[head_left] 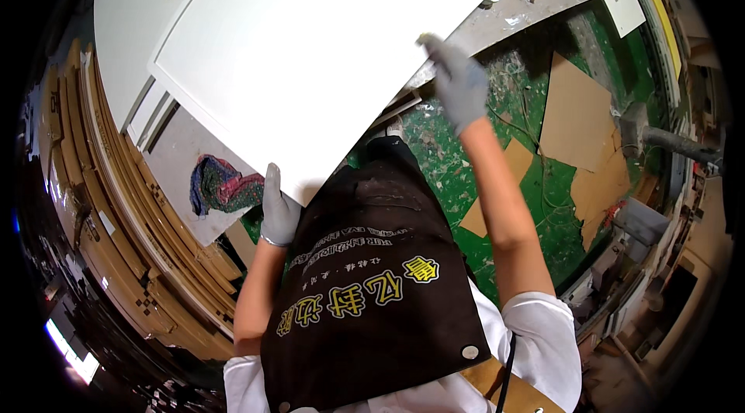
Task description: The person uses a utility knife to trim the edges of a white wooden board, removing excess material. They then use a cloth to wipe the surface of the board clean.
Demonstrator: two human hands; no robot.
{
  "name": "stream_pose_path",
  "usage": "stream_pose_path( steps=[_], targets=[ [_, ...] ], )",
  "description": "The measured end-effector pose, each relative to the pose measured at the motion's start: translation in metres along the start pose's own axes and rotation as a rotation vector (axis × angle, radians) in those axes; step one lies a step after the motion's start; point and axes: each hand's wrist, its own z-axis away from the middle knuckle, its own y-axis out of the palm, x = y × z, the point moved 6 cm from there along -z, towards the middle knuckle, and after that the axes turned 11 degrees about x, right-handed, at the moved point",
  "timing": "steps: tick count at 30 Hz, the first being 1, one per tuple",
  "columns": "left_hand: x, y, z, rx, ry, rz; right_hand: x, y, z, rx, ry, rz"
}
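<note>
A large white panel [310,40] lies in front of me, its near corner pointing at my dark apron. My left hand [281,213], in a grey glove, is closed on the panel's edge beside that corner; its fingers below the edge are hidden. My right hand [459,83], also gloved, is at the panel's right edge with its fingers drawn together. A small yellowish spot shows at its fingertips, too blurred to tell whether it is a held thing or the glove.
A crumpled patterned cloth [221,184] lies on a grey surface left of my left hand. Long brown boards [124,203] are stacked at the left. Cardboard pieces [574,110] lie on the green floor [442,157] at the right. Another white panel [128,32] stands beyond.
</note>
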Motion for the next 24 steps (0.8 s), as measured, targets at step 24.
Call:
stream_pose_path(
  steps=[24],
  targets=[
    [0.055,-0.007,-0.005,0.494,0.3,0.11,0.178,0.151,0.188,0.748,-0.505,-0.029]
  ],
)
